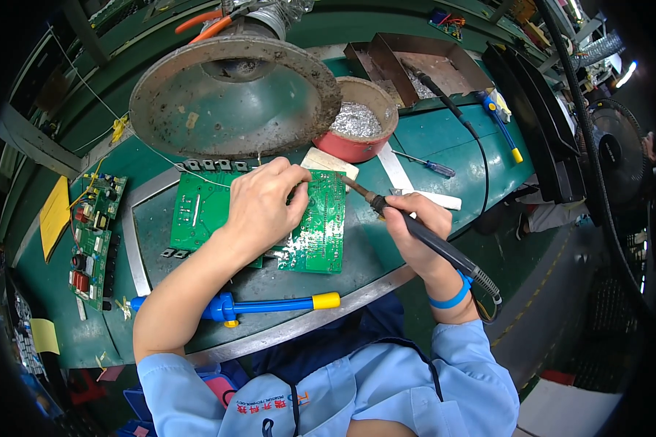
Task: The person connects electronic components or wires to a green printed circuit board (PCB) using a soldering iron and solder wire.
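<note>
My right hand (419,226) grips a black soldering iron (434,244), its tip at the upper right corner of a green circuit board (321,233). Over this board, my left hand (266,200) is closed in a pinch. A thin, pale solder wire (178,165) runs from the upper left to that hand; the fingers hide its end. Another green circuit board (197,211) with metal-tabbed parts along its edges lies partly under my left forearm. A blue solder sucker (270,306) with a yellow tip lies close to my left elbow.
A wide fume hood (233,102) hangs low behind the boards. Beside it stand a red pot (350,149) and a metal tray (434,65) with a second iron (444,98). A screwdriver (426,165) lies right; a populated board (95,244) lies left.
</note>
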Tool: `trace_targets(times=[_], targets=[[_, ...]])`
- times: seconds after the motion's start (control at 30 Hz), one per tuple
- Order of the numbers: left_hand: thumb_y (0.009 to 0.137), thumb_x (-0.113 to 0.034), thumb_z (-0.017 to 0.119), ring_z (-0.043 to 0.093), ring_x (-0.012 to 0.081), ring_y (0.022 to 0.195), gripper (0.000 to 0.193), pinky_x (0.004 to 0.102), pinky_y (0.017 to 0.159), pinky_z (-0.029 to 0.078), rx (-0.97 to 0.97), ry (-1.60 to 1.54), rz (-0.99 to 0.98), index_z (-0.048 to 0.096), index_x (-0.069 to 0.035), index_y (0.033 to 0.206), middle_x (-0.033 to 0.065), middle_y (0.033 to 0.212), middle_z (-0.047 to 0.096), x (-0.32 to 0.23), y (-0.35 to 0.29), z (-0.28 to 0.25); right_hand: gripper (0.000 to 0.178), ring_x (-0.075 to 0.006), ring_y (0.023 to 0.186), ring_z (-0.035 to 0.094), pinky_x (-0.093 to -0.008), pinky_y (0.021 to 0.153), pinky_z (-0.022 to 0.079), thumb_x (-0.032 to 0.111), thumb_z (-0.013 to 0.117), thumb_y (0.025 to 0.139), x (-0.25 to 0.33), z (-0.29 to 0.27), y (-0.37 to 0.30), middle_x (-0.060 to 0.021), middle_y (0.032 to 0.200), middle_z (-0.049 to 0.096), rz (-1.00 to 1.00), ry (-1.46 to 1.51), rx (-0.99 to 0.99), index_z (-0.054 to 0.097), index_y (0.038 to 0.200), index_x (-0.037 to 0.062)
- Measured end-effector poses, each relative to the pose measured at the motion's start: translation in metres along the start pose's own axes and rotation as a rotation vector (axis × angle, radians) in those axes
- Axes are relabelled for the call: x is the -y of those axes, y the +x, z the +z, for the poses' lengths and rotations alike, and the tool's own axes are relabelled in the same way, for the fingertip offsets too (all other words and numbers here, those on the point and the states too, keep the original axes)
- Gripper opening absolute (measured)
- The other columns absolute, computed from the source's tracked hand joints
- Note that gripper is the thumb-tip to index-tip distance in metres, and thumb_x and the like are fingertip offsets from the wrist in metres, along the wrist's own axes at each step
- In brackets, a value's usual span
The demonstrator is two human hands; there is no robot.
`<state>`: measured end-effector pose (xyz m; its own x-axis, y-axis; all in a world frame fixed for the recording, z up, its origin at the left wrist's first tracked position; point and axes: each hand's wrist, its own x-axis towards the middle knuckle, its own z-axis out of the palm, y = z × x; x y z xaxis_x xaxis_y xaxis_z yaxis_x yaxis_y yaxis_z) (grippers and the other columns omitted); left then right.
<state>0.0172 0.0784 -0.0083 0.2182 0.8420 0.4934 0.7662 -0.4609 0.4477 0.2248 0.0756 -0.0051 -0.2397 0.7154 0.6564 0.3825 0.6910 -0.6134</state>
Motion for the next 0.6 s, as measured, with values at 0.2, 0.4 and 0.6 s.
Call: trace_targets(times=[0.2, 0.4, 0.6], targets=[[0.066, -0.004, 0.057, 0.055, 0.0242, 0.06, 0.007, 0.0321, 0.052, 0.042, -0.006, -0.011, 0.0, 0.057, -0.005, 0.072, 0.0078, 0.068, 0.054, -0.001, 0.001, 0.0, 0.012, -0.0172, 0.052, 0.055, -0.024, 0.046, 0.041, 0.001, 0.063, 0.064, -0.01, -0.009, 0.01, -0.0101, 0.063, 0.057, 0.003, -0.049, -0.115, 0.057, 0.075, -0.0007], [0.065, -0.003, 0.056, 0.055, 0.0243, 0.06, 0.006, 0.0319, 0.051, 0.042, -0.004, -0.042, -0.01, 0.055, -0.004, 0.072, 0.0084, 0.068, 0.053, 0.0, 0.0, -0.001, 0.012, -0.0161, 0.051, 0.047, -0.0251, 0.046, 0.037, -0.003, 0.06, 0.064, -0.027, -0.009, 0.034, -0.0087, 0.061, 0.051, 0.015, -0.154, -0.07, 0.058, 0.076, -0.0001], [0.065, -0.003, 0.056, 0.054, 0.0243, 0.059, 0.006, 0.0321, 0.051, 0.042, 0.009, -0.026, 0.005, 0.053, -0.004, 0.07, 0.0081, 0.067, 0.052, 0.001, -0.002, 0.001, 0.003, -0.012, 0.049, 0.048, -0.0228, 0.044, 0.037, -0.002, 0.057, 0.067, -0.01, -0.018, 0.022, -0.0073, 0.057, 0.053, 0.044, 0.058, 0.013, 0.058, 0.07, -0.0023]])
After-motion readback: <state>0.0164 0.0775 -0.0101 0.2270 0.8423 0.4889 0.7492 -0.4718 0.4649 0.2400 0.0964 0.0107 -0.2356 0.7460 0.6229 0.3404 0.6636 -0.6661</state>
